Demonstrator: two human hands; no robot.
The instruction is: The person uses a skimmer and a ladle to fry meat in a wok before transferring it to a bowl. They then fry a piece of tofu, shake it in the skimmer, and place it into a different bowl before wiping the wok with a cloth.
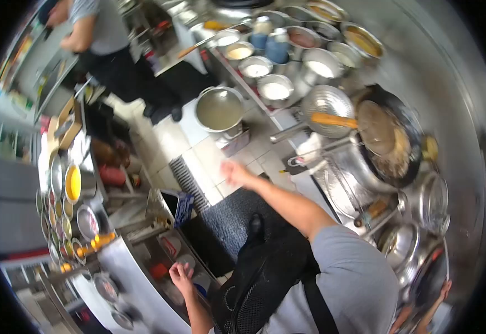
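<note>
My right hand [236, 173] is stretched out over the tiled floor, below a large metal pot [219, 109] of cloudy liquid. It is blurred, its fingers look partly curled, and no object shows in it. My left hand [182, 276] hangs beside the front of the white-topped counter [123, 267]. Its fingers are loosely bent and apart, and I see nothing held. A wok [401, 167] on the right carries a round strainer [377, 128] above fried-looking food.
Bowls of powders and sauces [275, 88] line the upper right counter, with a perforated ladle [327, 110] near them. Another person [115, 50] stands at upper left. Small containers [59, 217] crowd the left counter. A dark mat [226, 222] covers the floor by my feet. Another person's hand [446, 289] shows at lower right.
</note>
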